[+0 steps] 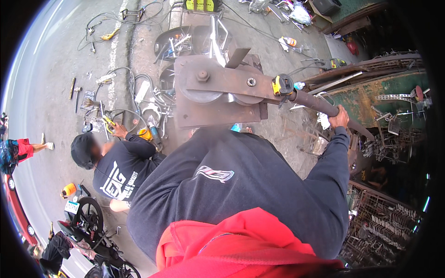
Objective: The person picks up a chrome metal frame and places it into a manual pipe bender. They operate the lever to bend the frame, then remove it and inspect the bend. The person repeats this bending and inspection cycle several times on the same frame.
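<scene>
The right hand (339,116) is wrapped closed around a long, brown, round metal bar (315,103), which extends both ways past the fist. Leftward, it meets a flat, rusty steel arm (232,87) above round metal discs (203,98). A yellow-and-black tape measure (283,85) sits near that junction. The left hand is hidden, its state impossible to tell.
</scene>
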Demonstrator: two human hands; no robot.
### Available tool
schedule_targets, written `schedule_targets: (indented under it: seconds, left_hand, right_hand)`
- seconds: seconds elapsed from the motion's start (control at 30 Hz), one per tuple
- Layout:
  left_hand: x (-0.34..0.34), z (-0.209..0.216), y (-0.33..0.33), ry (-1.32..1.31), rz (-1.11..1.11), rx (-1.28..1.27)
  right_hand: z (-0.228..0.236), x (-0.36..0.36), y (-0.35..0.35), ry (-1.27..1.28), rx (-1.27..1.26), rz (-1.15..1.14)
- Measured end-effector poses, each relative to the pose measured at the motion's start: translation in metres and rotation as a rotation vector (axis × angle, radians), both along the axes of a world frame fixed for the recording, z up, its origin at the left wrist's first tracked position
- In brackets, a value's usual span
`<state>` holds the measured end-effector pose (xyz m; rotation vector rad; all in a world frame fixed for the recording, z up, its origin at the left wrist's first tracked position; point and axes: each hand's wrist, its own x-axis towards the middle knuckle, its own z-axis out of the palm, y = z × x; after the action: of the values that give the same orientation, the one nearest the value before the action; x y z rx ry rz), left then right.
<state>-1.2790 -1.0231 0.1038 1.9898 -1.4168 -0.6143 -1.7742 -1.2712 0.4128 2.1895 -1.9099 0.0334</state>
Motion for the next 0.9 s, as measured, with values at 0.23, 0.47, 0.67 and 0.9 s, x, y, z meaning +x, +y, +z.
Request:
schedule_targets:
  seconds: [0.23,0.47,0.67,0.9]
  left_hand:
    - [-0.006,-0.002,-0.007,-0.001,0.017,-0.012]
    - [-0.017,-0.002,-0.007,-0.005,0.039,-0.041]
    - [-0.025,-0.005,-0.011,-0.014,0.043,-0.07]
    - [-0.035,-0.003,-0.017,-0.029,0.057,-0.099]
  right_hand:
    - [0.001,0.001,0.002,0.011,0.01,-0.006]
    - [0.001,0.003,0.0,0.019,0.013,-0.029]
    - [0.002,0.003,0.0,0.034,0.024,-0.042]
    - [-0.008,-0.007,-0.007,0.059,0.018,-0.038]
